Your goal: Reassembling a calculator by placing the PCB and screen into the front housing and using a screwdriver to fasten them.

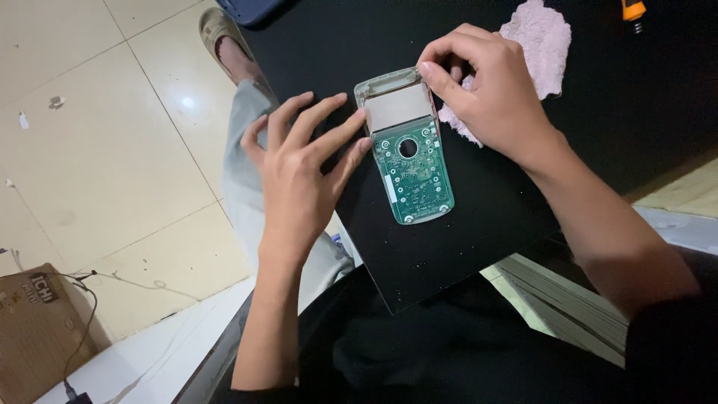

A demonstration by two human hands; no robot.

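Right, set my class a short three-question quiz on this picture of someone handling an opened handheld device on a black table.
1. True or false: the green circuit board lies exposed, facing up.
2. Which hand pinches the device's top corner? A) left hand B) right hand
3. What lies on the black table partly under the right hand?

Key
1. True.
2. B; the left hand's fingers press the device's left edge.
3. A pink cloth.
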